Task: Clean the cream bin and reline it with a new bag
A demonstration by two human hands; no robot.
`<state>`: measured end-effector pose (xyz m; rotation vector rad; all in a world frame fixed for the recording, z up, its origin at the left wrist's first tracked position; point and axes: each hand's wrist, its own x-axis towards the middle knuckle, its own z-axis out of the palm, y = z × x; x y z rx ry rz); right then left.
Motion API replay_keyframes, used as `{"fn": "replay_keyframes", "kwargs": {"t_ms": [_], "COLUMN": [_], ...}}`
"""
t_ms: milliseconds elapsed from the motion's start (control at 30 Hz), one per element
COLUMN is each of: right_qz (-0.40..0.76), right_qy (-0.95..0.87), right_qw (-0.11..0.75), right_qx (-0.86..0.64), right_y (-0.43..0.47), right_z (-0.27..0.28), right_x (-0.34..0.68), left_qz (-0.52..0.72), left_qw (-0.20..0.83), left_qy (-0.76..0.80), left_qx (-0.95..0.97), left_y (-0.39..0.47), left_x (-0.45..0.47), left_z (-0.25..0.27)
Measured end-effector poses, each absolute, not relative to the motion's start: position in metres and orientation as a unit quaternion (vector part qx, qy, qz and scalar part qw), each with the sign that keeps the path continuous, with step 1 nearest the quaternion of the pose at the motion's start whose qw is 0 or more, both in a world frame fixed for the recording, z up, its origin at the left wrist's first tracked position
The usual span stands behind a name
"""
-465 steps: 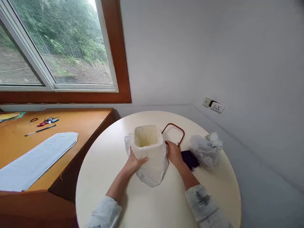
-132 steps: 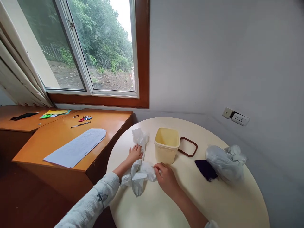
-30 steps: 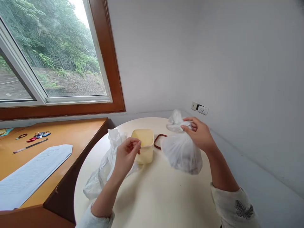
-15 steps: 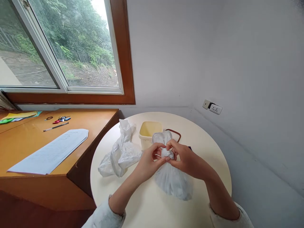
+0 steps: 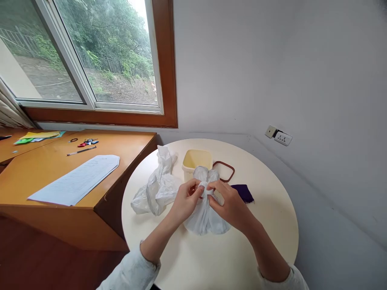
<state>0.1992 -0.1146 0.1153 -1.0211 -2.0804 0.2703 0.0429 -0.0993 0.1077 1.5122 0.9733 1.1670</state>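
A white plastic bag (image 5: 206,219) is gathered at its neck, with its lower part spread toward me over the round table. My left hand (image 5: 190,197) pinches the gathered neck from the left. From the right, my right hand (image 5: 225,201) has its fingers closed on the same neck, where the plastic looks twisted or knotted. Two puffed loops of the bag stick up beyond my fingers. Just behind stands a pale yellow square tub (image 5: 198,159), open at the top. What the bag holds, if anything, I cannot make out.
Another crumpled white plastic bag (image 5: 160,185) lies on the round table (image 5: 266,237) at left. A brown square ring (image 5: 231,177) and a dark purple cloth (image 5: 243,193) lie to the right. The wooden desk (image 5: 130,149) carries papers (image 5: 78,179), a pen (image 5: 81,151) and keys (image 5: 90,141).
The bag's lower part has swung left and spread out, and its bunched neck now looks flatter between my fingers. My view has shifted slightly, and more of the purple cloth shows.
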Motion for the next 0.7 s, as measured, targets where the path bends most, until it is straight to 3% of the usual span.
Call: {"fn": "replay_keyframes", "kwargs": {"t_ms": [333,700], "right_qz": [0.01,0.229], "right_qy": [-0.807,-0.719], "right_qw": [0.413,0.525], "right_qx": [-0.422,-0.393], "right_y": [-0.109,-0.109], "right_z": [0.101,0.095], "right_x": [0.194,0.198], "left_qz": [0.48,0.452], "left_qw": [0.484,0.394], "left_qy": [0.398,0.441], "left_qx": [0.613,0.667], "left_y": [-0.1,-0.097], "left_x": [0.041,0.036], "left_z": [0.102,0.094]}}
